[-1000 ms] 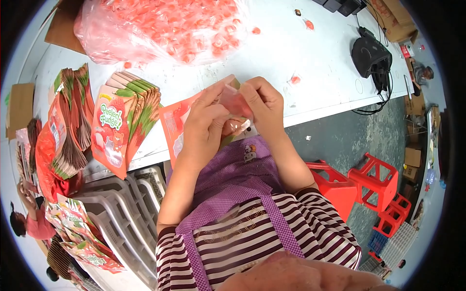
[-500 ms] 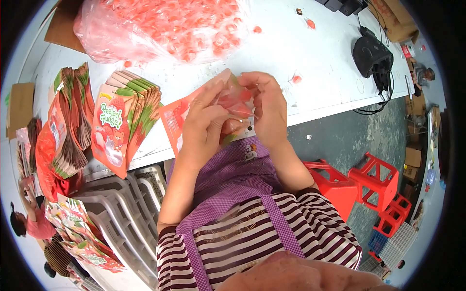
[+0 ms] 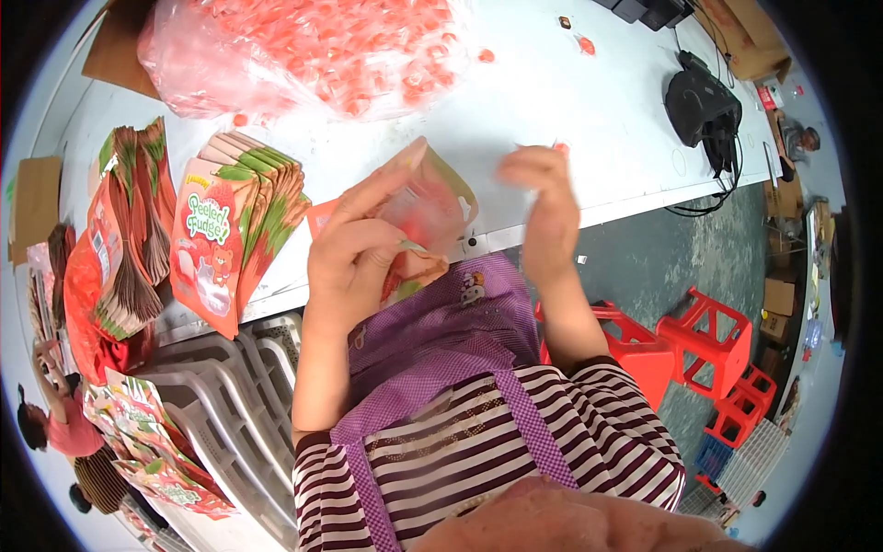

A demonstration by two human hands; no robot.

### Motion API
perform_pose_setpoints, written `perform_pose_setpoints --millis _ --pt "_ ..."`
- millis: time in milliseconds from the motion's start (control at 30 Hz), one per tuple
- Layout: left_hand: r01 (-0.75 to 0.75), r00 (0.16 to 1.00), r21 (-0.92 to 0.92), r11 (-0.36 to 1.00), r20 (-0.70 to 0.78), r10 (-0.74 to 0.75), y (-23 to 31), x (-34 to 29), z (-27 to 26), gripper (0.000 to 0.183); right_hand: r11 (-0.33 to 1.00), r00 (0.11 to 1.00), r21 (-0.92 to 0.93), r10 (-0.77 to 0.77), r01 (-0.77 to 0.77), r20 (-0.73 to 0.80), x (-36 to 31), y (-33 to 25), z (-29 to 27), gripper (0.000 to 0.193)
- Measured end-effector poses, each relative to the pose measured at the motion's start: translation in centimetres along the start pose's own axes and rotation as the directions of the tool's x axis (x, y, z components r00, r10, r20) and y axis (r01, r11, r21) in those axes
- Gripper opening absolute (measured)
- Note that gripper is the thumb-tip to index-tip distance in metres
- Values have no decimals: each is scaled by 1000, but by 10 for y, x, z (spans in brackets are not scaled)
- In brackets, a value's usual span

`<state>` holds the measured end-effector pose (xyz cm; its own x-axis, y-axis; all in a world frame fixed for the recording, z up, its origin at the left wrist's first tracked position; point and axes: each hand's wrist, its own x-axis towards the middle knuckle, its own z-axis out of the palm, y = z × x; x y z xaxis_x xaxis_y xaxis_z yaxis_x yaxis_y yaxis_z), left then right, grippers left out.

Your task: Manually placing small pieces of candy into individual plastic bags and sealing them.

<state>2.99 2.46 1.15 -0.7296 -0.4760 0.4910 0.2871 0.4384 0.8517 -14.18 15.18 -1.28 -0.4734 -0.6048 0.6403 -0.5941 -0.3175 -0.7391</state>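
My left hand point(image 3: 345, 267) grips a printed red candy pouch point(image 3: 448, 175) at the table's front edge. The pouch's mouth gapes, and several wrapped red candies point(image 3: 416, 216) show inside, blurred. My right hand point(image 3: 552, 207) hangs apart from the pouch, to its right. Motion smears its fingers, but they look stretched out toward the left, with nothing visible in them. Left of my left hand lies a fanned stack of flat pouches point(image 3: 207, 244). Beyond it leans another bundle of pouches point(image 3: 138, 216). A big clear plastic bag point(image 3: 193, 64) full of wrapped red candies sits at the far side.
A few loose candies point(image 3: 486, 56) lie on the white table point(image 3: 625, 138). A black strapped device with cables point(image 3: 704, 106) rests at the right end. Red plastic stools point(image 3: 704, 340) stand on the floor to the right. Grey crates point(image 3: 216, 414) holding pouches are at my left.
My right hand has let go of the pouch and moved right, away from it. My left hand has shifted slightly left and keeps its hold, and the pouch's mouth shows wider.
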Motion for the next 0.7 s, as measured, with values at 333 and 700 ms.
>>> perform_pose_setpoints --millis 333,700 --pt "29 998 61 998 -50 -26 10 -5 -8 8 609 961 -779 275 -151 29 -7 52 -59 21" --pt "305 932 -275 912 -108 -345 29 -20 -8 8 925 858 -150 -250 348 449 16 -49 26 19"
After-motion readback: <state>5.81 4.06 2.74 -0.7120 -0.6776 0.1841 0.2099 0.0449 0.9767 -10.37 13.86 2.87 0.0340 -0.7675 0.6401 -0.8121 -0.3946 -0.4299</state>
